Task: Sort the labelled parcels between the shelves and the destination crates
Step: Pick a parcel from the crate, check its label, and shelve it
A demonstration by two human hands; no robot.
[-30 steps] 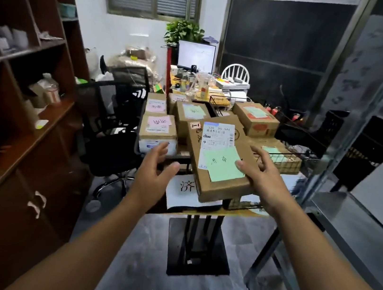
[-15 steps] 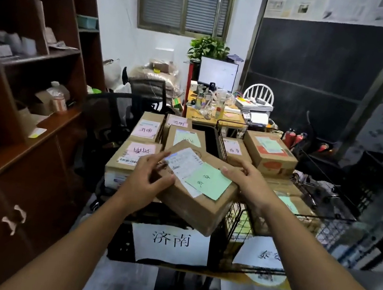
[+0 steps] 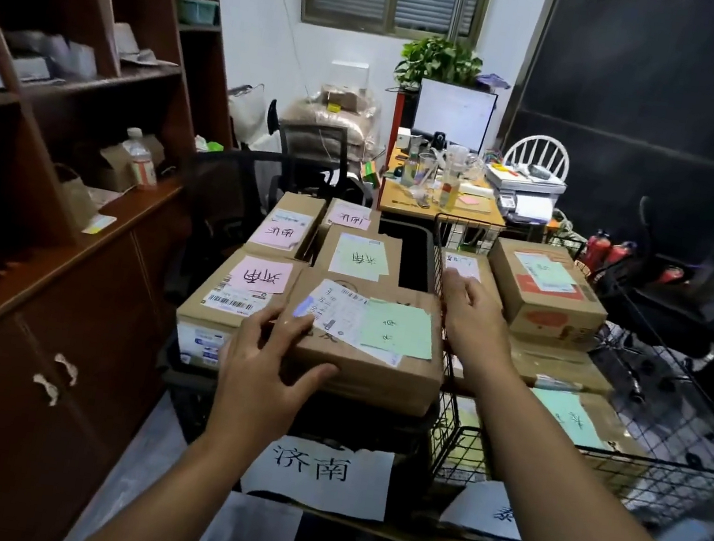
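Note:
A brown cardboard parcel (image 3: 376,379) with a white shipping label and a green note lies at the front of the black crate (image 3: 323,422), which bears a white paper sign (image 3: 315,472). My left hand (image 3: 267,363) grips its near left corner, fingers on top and thumb on the front face. My right hand (image 3: 473,320) presses against its far right edge, beside the wire basket (image 3: 661,482). Other parcels with pink (image 3: 240,294) and green (image 3: 361,257) notes fill the crate beside and behind it.
The wire basket on the right holds several parcels, one with red markings (image 3: 545,298). A dark wooden shelf unit (image 3: 46,261) stands close on the left. Behind the crates are a black office chair (image 3: 227,195) and a cluttered desk with a monitor (image 3: 454,118).
I have come closer to the crates. The parcel, carried in the air before, has come down and now rests level at the front of the black crate with both hands on it.

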